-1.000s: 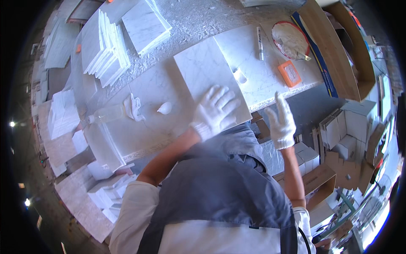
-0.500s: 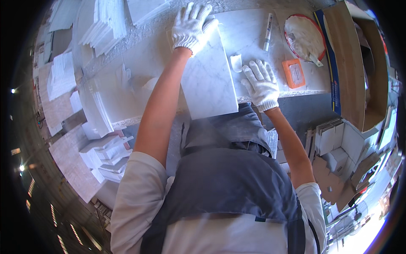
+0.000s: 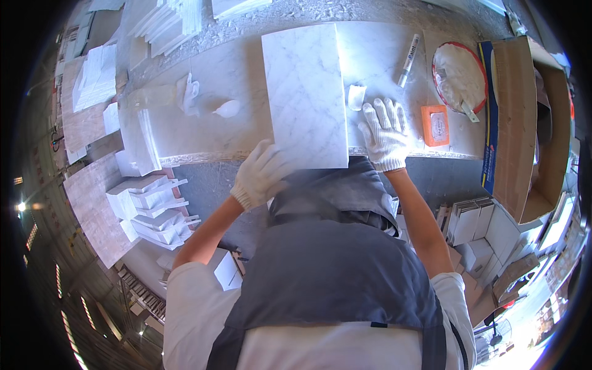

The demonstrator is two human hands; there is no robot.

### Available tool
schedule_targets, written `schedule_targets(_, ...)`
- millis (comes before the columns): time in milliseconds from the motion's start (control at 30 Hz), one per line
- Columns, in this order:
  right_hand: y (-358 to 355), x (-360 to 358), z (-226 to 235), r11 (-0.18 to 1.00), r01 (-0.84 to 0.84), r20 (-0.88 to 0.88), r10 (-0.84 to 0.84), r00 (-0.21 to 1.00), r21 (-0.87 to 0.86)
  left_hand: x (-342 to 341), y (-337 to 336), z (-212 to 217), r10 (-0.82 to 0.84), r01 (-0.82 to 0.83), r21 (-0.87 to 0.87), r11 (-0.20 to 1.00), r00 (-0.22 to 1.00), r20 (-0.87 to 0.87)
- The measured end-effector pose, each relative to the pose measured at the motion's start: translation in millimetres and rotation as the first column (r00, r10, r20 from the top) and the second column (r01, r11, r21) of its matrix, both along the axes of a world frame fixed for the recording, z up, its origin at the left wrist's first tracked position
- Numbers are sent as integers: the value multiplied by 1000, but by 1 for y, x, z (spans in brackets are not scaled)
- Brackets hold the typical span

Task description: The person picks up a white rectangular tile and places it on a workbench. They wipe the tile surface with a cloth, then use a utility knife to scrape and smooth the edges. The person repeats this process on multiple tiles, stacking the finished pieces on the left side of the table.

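A marble-look tile (image 3: 305,92), white with grey veins, lies on the bench with its near end reaching the front edge. At the tile's near left corner is my left hand (image 3: 260,177), in a white knit glove and a little blurred, its fingers stretched out. My right hand (image 3: 387,135), gloved likewise, rests flat on the bench right of the tile with fingers spread and nothing in it. Just beyond its fingertips lies a small white scrap (image 3: 356,97). An orange block-shaped thing with a pale top (image 3: 436,125) lies to its right.
Further right are a paint marker (image 3: 408,60), a red-rimmed tub of white paste (image 3: 453,77) with a scraper, and a cardboard box (image 3: 515,123). A bulb-shaped white thing (image 3: 228,108) sits left of the tile. Stacked tiles (image 3: 166,28) stand at the far left.
My left hand has come from the tile's far end back to its near left corner. The right hand stays flat on the bench. My view has shifted slightly.
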State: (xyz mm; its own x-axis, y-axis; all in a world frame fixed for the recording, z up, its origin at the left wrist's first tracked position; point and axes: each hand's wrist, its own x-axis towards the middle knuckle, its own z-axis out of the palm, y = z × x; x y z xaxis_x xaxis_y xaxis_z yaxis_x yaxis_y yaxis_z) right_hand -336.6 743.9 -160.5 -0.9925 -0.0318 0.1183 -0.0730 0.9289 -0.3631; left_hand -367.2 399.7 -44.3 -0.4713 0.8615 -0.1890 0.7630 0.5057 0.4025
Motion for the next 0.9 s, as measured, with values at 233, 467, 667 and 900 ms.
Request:
schedule_targets(233, -1, 1, -2, 1000, 10, -35, -9, 999, 28, 83, -114, -80, 407, -393, -321, 862, 913, -26)
schedule_targets(467, -1, 0, 3, 998, 8, 56, -12, 998, 59, 99, -98, -166, 356, 95, -715, 693, 817, 454)
schedule_targets(667, 2, -14, 8, 990, -60, 24, 58, 998, 126, 113, -96, -198, 404, 177, -697, 695, 705, 582)
schedule_targets(900, -3, -35, -2, 990, -55, 48, 49, 998, 130, 127, -98, -247, 531, 63, -710, 702, 618, 580)
